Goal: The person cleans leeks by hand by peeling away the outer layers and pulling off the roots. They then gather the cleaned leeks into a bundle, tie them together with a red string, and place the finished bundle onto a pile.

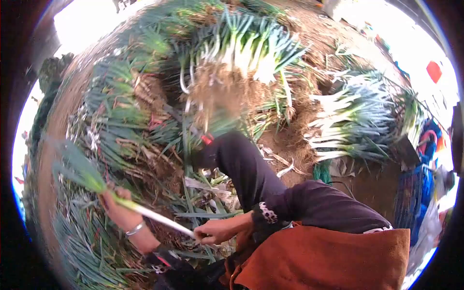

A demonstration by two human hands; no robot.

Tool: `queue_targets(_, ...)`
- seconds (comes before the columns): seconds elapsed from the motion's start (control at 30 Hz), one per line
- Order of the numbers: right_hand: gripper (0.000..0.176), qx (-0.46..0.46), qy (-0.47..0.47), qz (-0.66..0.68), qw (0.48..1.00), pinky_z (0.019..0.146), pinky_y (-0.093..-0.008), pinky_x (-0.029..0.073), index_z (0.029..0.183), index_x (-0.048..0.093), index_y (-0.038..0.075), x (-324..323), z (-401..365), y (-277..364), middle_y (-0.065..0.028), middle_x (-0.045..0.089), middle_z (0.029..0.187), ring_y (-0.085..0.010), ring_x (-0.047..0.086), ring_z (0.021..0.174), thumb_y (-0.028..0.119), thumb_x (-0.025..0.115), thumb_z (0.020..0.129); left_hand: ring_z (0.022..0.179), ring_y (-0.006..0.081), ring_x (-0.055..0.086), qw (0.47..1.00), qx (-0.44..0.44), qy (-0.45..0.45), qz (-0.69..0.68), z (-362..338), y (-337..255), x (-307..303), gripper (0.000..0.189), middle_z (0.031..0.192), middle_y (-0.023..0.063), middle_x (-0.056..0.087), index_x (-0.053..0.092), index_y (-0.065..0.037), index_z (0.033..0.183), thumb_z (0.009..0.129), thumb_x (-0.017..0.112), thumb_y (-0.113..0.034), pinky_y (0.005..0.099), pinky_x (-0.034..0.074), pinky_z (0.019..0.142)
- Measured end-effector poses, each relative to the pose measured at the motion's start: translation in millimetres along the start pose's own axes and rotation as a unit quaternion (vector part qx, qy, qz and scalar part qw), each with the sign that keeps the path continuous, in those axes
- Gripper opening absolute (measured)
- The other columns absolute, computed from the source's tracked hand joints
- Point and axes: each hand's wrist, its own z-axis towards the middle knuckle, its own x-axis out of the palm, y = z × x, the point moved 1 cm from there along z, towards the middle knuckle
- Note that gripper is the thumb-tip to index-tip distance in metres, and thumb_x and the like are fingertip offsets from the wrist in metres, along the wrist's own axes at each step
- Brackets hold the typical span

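A long green onion (157, 217) lies slantwise between my hands, its white stalk bare and its green leaves fanned out to the upper left. My left hand (118, 209), with a silver bracelet at the wrist, is wrapped around it where the leaves begin. The fingers of my right hand (216, 231) are closed on the lower white end, hiding the root tip. Below and beside my left hand lie many more green onions (79, 241) with dark green leaves.
A bunch of clean-stalked green onions (241, 48) lies ahead, above brown roots. Another white-stalked pile (353, 116) sits to the right. Loose leaves and peelings (212, 188) litter the soil near my bent leg (251, 166). A blue crate (413, 193) stands at the far right.
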Motion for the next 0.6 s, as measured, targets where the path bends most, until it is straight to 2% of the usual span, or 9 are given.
queue_targets(0.07,0.022,-0.005,-0.022,0.082,0.996,0.060,-0.0367,0.044,0.097,0.048,0.004,-20.5,-34.4,9.7,-0.0118,0.055,0.075,-0.0213,0.056,0.068,0.022,0.052,0.085,0.069,0.0100,0.044,0.990,0.001,0.119,0.076,-35.6,6.6,106.2,0.036,0.102,0.0086,0.054,0.041,-0.006,0.121,0.091,0.047,-0.026,0.0239,0.039,0.057)
queue_targets(0.2,0.018,-0.059,-0.401,0.032,0.914,0.063,-0.0312,0.048,0.103,0.047,0.005,-91.0,-124.9,30.8,-0.0063,0.055,0.083,-0.0145,0.056,0.072,0.012,0.051,0.087,0.117,0.0254,0.045,0.844,0.014,0.514,0.151,-110.2,33.8,227.6,0.065,0.130,0.0140,0.042,0.028,0.001,0.134,0.085,0.058,-0.030,0.0332,0.035,0.095)
queue_targets(0.27,0.016,0.034,-0.490,0.135,0.860,0.068,-0.0328,0.048,0.101,0.050,0.004,-159.0,-191.1,60.0,-0.0065,0.054,0.089,-0.0162,0.056,0.079,0.003,0.051,0.085,0.117,0.0254,0.044,0.820,-0.025,0.548,0.161,-129.1,43.4,249.1,0.061,0.129,0.0134,0.042,0.030,0.000,0.133,0.084,0.059,-0.022,0.0351,0.035,0.094)
queue_targets(0.3,0.012,-0.015,-0.572,-0.069,0.817,0.068,-0.0342,0.048,0.096,0.054,0.003,-203.0,-229.4,43.8,-0.0080,0.056,0.091,-0.0181,0.056,0.081,0.007,0.053,0.085,0.115,0.0251,0.046,0.827,-0.052,0.540,0.148,-132.0,55.4,252.0,0.058,0.129,0.0133,0.043,0.031,0.000,0.133,0.085,0.058,-0.018,0.0347,0.037,0.093)
queue_targets(0.37,0.018,0.021,-0.595,-0.642,0.483,0.064,-0.0355,0.047,0.077,0.060,0.000,-305.4,-318.2,43.7,-0.0102,0.057,0.067,-0.0216,0.055,0.065,0.014,0.050,0.084,0.106,0.0230,0.053,0.861,-0.135,0.464,0.161,-117.6,72.9,239.1,0.049,0.126,0.0127,0.046,0.034,0.000,0.131,0.087,0.053,-0.013,0.0307,0.043,0.084)
queue_targets(0.43,0.023,0.218,-0.633,-0.375,0.641,0.062,-0.0285,0.047,0.081,0.058,-0.001,-382.9,-414.9,77.4,-0.0095,0.056,0.073,-0.0160,0.052,0.061,0.018,0.047,0.087,0.091,0.0195,0.059,0.893,-0.182,0.370,0.182,-98.2,94.4,200.4,0.038,0.118,0.0079,0.051,0.043,-0.001,0.124,0.088,0.049,-0.012,0.0264,0.048,0.071)
queue_targets(0.47,0.026,-0.003,-0.736,-0.036,0.676,0.062,-0.0251,0.048,0.088,0.057,0.000,-427.2,-460.7,56.9,-0.0078,0.057,0.082,-0.0144,0.054,0.064,0.023,0.045,0.090,0.088,0.0173,0.060,0.895,-0.203,0.340,0.207,-90.1,95.4,181.3,0.033,0.113,0.0050,0.054,0.048,-0.003,0.119,0.088,0.051,-0.014,0.0254,0.047,0.069)
queue_targets(0.57,0.035,0.049,-0.709,0.156,0.686,0.066,-0.0247,0.051,0.119,0.047,0.004,-534.2,-623.3,-51.0,-0.0106,0.058,0.092,-0.0142,0.058,0.076,0.023,0.051,0.090,0.076,0.0140,0.059,0.911,-0.279,0.199,0.228,-68.6,108.0,104.3,0.027,0.101,0.0012,0.058,0.053,-0.007,0.112,0.088,0.053,-0.018,0.0238,0.042,0.057)
queue_targets(0.6,0.032,0.112,-0.759,0.071,0.637,0.063,-0.0258,0.050,0.114,0.049,0.004,-495.5,-563.4,-21.4,-0.0101,0.059,0.091,-0.0146,0.058,0.074,0.025,0.052,0.090,0.074,0.0134,0.058,0.912,-0.295,0.166,0.230,-63.2,109.1,76.6,0.024,0.099,0.0003,0.058,0.054,-0.008,0.109,0.088,0.053,-0.019,0.0242,0.041,0.055)
